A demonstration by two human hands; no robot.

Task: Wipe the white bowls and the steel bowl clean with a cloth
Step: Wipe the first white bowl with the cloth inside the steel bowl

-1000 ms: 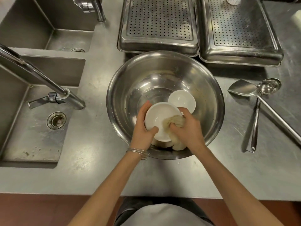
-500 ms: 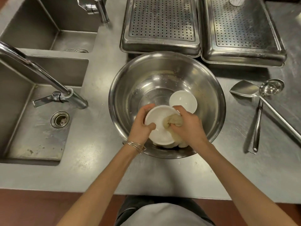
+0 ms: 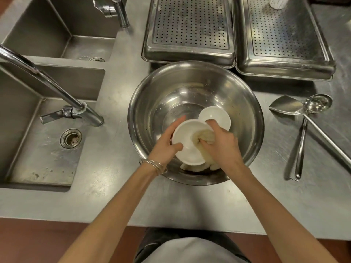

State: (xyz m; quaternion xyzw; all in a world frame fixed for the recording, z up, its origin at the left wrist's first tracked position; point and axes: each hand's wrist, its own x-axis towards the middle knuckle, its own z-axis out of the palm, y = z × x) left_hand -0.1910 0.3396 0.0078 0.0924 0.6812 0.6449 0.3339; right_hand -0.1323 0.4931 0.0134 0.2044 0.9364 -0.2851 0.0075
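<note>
With the left hand (image 3: 165, 147) gripping the white bowl (image 3: 187, 149) steady, the right hand (image 3: 222, 149), clutching the cloth (image 3: 204, 135), should sweep its whole inside.

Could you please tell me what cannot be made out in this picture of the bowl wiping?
- Head view: pale shapes under the held white bowl, covered by it; cloth or more bowls, unclear.
- Head view: most of the cloth, bunched inside the right hand.
- Head view: white object on the right tray, cut off by the top edge.
- Head view: spatula handle, cut off by the right edge.
</note>
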